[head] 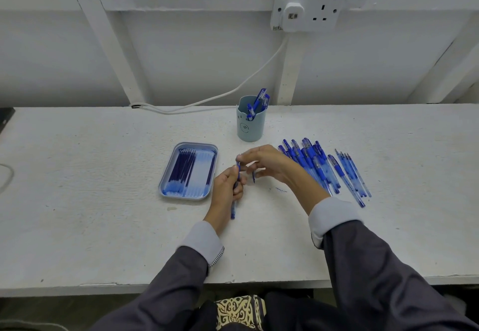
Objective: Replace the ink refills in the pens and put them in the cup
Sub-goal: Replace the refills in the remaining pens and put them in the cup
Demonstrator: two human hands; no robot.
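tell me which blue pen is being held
The pen gripped in the left hand, right of the tray. The right hand pinches a small blue part; other pens lie piled on the table or stand in the cup.

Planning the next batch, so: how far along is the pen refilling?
Done: a few pens stand in the cup. In hand: the left hand grips one pen while the right hand pinches its top end. Left: a pile of pens lies right of the hands, and the tray holds many refills.
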